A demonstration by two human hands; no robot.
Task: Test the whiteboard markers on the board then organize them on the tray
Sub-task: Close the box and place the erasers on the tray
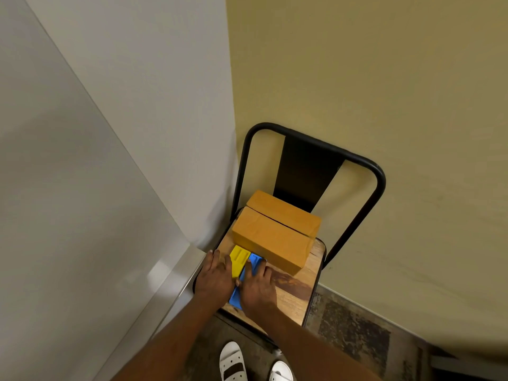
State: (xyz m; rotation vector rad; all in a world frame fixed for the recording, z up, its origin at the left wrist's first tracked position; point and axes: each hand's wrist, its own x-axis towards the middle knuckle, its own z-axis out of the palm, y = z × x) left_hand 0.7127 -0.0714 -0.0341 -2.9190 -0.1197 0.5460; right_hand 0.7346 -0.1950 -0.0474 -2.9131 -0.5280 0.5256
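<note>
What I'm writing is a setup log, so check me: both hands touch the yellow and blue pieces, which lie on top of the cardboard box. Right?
Not on top: the head view shows the yellow piece and blue piece on the chair seat, in front of the cardboard box. The left hand and right hand do touch them.

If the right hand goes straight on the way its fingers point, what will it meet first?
Probably the cardboard box on the chair seat, just past the blue tray under the right hand; the gap is hard to judge.
</note>
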